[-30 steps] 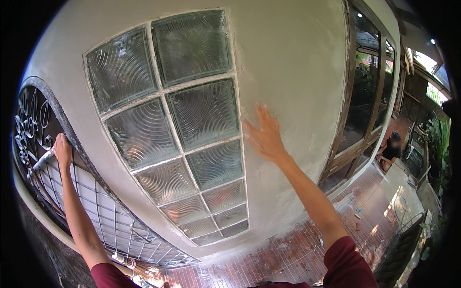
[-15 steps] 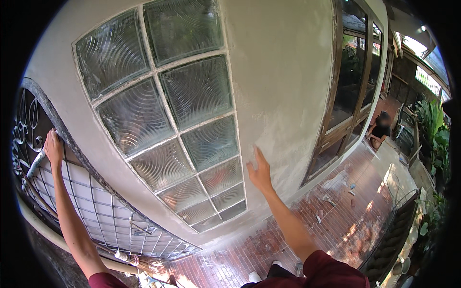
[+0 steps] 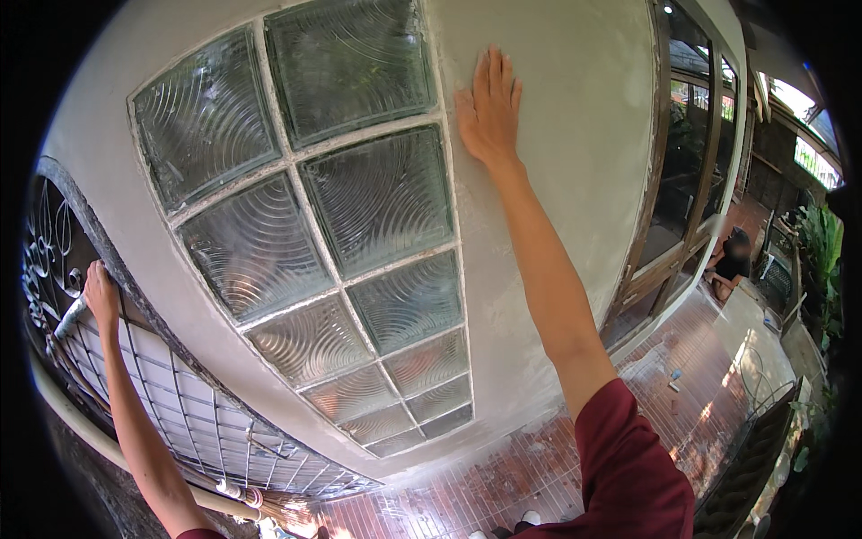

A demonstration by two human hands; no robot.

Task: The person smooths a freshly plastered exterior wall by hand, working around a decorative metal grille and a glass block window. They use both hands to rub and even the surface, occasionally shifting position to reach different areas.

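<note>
My right hand (image 3: 491,117) lies with fingers stretched out against the pale plastered wall (image 3: 566,180), high up and just right of the glass-block window (image 3: 373,202). The blocks are square, clear and ridged with curved lines, set in pale joints. At the far left, my left hand (image 3: 101,295) is closed around the upper part of the metal gate (image 3: 184,382), beside its curled scrollwork. The exact bar under those fingers is partly hidden by the hand.
A brown-framed glass door (image 3: 669,180) stands to the right. Red brick flooring (image 3: 620,422) runs below, with small debris. Farther back, a person in dark clothing (image 3: 730,260) sits low near green plants (image 3: 819,260). A broom-like bundle of bristles (image 3: 292,514) lies near the gate's foot.
My right hand has moved up along the wall, from beside the lower blocks to beside the upper ones, and its fingers now lie flat. My left hand keeps its hold on the gate.
</note>
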